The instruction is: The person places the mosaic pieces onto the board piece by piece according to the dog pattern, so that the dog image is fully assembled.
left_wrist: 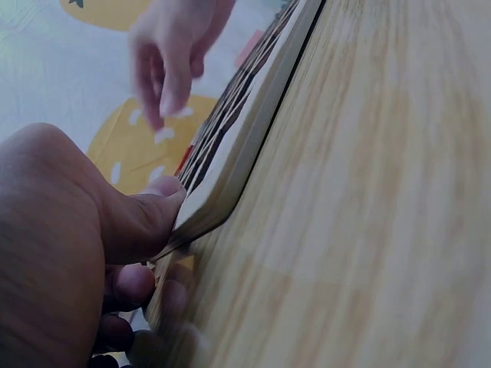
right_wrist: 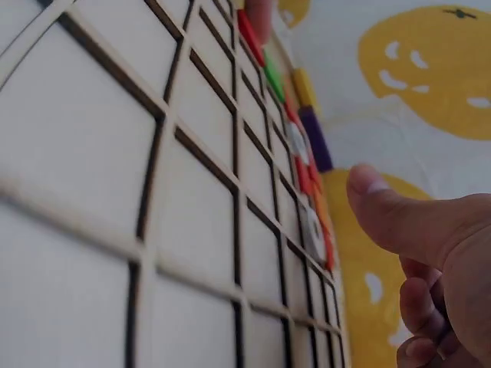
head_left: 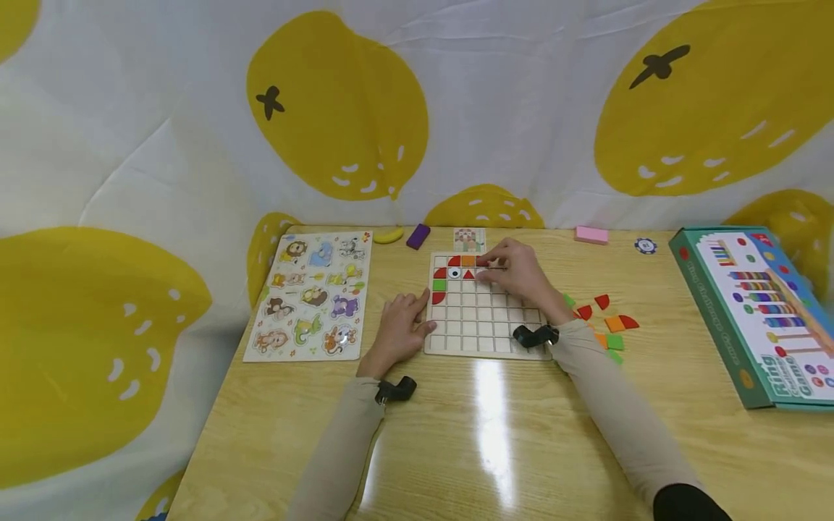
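A wooden grid board [head_left: 465, 318] lies on the table, with red, orange, green and white pieces in its upper left cells. One white piece carries a dark dot [head_left: 455, 273]. My left hand [head_left: 399, 329] rests at the board's left edge, its thumb touching the edge in the left wrist view. Over the top rows is my right hand [head_left: 517, 271], thumb and index finger apart beside a red piece [head_left: 481, 261] at the end of the filled cells. I see nothing held in the right wrist view, where the thumb [right_wrist: 391, 211] stands clear of the pieces.
Loose coloured pieces [head_left: 615, 323] lie right of the board, partly behind the right forearm. An animal puzzle [head_left: 313, 297] is at left, a boxed ring game [head_left: 756, 311] at right. Along the back lie a picture card [head_left: 470, 239], purple block [head_left: 418, 236], pink block [head_left: 591, 234] and poker chip [head_left: 646, 246].
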Demonstrator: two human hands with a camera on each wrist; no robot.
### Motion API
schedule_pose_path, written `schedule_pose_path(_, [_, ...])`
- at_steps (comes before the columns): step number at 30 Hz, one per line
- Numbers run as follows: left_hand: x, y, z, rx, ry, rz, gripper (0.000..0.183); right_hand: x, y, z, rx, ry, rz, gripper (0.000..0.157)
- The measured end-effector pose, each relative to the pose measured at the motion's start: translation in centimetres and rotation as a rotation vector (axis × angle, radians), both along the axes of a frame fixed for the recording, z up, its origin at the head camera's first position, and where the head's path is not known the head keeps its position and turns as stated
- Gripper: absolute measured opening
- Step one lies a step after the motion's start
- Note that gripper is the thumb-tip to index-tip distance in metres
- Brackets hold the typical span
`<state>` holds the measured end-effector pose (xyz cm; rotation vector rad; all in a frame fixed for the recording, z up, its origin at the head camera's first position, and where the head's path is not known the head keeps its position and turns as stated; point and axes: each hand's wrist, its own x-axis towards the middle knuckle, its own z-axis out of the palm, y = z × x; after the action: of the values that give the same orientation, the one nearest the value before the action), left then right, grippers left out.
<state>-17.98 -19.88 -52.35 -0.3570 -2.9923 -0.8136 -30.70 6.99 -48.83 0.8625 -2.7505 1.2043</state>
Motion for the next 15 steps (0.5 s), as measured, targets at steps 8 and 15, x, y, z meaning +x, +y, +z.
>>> schedule_pose_path(8, [0.2,0.1,0.2,0.011,0.008,-0.004,0.067,2.6,13.0,2.1,0.202,-0.114,-0.249,0.044])
schedule_pose_path(15, [0.2,0.0,-0.1,0.022,0.013,0.000,0.066,5.1,18.5,1.3,0.357,-0.226,-0.322,0.052])
